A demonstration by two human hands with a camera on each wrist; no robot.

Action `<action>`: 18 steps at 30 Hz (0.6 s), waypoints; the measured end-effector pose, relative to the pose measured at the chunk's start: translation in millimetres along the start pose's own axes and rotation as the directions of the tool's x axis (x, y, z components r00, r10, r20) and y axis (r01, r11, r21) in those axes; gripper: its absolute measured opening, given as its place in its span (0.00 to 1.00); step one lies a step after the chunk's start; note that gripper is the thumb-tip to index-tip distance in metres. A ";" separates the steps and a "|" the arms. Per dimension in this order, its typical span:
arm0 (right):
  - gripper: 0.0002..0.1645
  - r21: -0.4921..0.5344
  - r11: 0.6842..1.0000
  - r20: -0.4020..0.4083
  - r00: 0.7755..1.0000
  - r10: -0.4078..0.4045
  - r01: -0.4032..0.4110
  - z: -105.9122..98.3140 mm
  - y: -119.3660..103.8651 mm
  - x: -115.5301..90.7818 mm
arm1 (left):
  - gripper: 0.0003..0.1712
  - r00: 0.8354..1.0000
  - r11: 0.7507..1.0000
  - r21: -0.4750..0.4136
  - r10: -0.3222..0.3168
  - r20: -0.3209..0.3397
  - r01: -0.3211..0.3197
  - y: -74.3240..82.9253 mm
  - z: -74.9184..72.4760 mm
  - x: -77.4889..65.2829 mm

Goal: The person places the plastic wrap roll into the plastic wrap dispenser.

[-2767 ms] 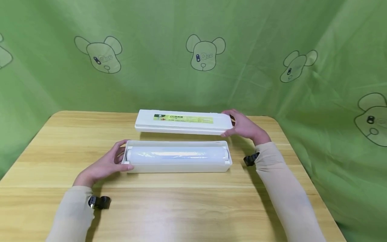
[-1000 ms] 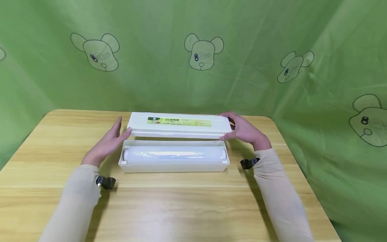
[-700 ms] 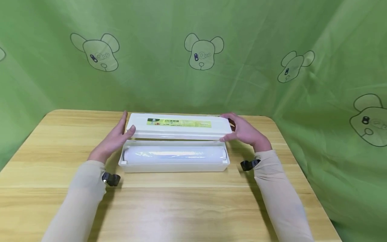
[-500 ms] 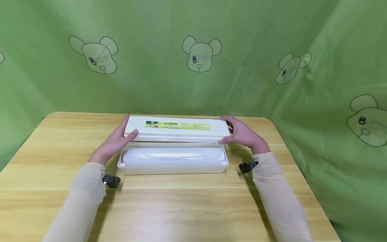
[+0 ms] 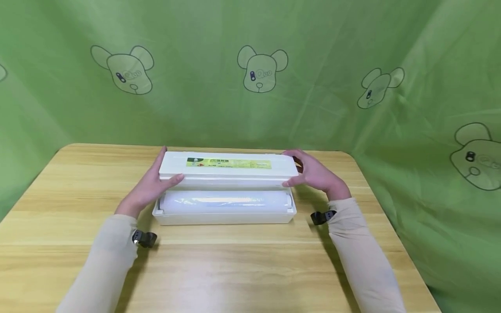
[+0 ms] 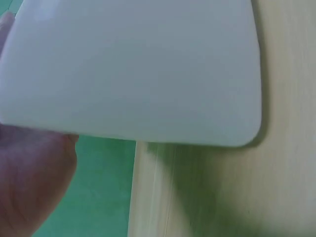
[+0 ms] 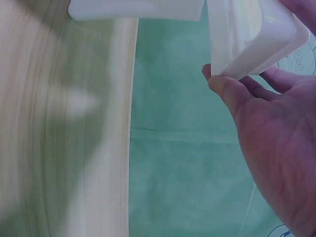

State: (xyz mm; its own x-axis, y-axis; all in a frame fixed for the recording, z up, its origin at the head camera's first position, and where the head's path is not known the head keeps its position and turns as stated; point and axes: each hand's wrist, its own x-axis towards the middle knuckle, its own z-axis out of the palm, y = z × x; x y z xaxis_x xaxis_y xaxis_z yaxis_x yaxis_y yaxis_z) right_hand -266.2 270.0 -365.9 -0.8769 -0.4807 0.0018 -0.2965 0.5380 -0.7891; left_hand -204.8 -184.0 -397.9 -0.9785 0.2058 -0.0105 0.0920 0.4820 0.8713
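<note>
Head view: one lid (image 5: 228, 171), one box (image 5: 225, 219), one roll (image 5: 225, 202).
Left hand (image 5: 150, 187), right hand (image 5: 315, 173): both grips holding the lid's ends; one counter (image 5: 235, 265).

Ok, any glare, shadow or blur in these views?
Head: glare streaks the roll, a pale sheen lies on the table, and small print on the lid blurs; left wrist: a soft shadow on the table; right wrist: shadow bands with a brighter patch between.
</note>
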 end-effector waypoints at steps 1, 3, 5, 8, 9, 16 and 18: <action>0.56 0.009 1.000 -0.003 1.000 0.001 -0.001 0.5 -0.6 0.0 | 0.61 1.000 1.000 -0.003 0.001 -0.007 -0.001 0.7 -0.2 -0.9; 0.55 0.037 0.999 -0.002 1.000 -0.003 0.003 1.1 -1.3 -0.7 | 0.62 1.000 1.000 -0.003 0.010 -0.022 -0.010 2.2 -0.8 -2.4; 0.55 0.073 0.997 -0.002 1.000 -0.004 0.004 2.4 -1.2 -1.6 | 0.63 0.999 1.000 -0.012 0.015 -0.036 -0.015 3.7 -0.8 -4.1; 0.56 0.109 0.994 0.007 1.000 -0.019 0.018 3.7 -1.6 -3.3 | 0.64 0.998 0.999 -0.019 0.027 -0.056 -0.028 6.1 -1.0 -6.7; 0.56 0.114 0.993 0.009 1.000 -0.025 0.024 4.2 -2.0 -4.0 | 0.64 0.998 0.999 -0.025 0.027 -0.061 -0.028 6.8 -1.1 -7.7; 0.56 0.084 0.995 0.003 0.998 -0.060 0.059 5.1 -5.4 -8.9 | 0.64 0.995 0.997 -0.067 0.035 -0.096 -0.042 10.2 0.5 -14.3; 0.56 0.085 0.994 -0.002 0.997 -0.071 0.071 6.1 -5.5 -9.7 | 0.64 0.994 0.996 -0.068 0.044 -0.101 -0.051 10.5 0.7 -15.5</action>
State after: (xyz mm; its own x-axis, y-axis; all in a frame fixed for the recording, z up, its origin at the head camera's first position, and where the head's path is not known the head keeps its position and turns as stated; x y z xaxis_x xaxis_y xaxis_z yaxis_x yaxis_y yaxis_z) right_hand -253.8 267.4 -365.3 -0.8541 -0.5168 0.0592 -0.3250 0.4413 -0.8364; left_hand -188.5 -181.5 -388.9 -0.9872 0.1397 0.0771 0.1288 0.4116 0.9022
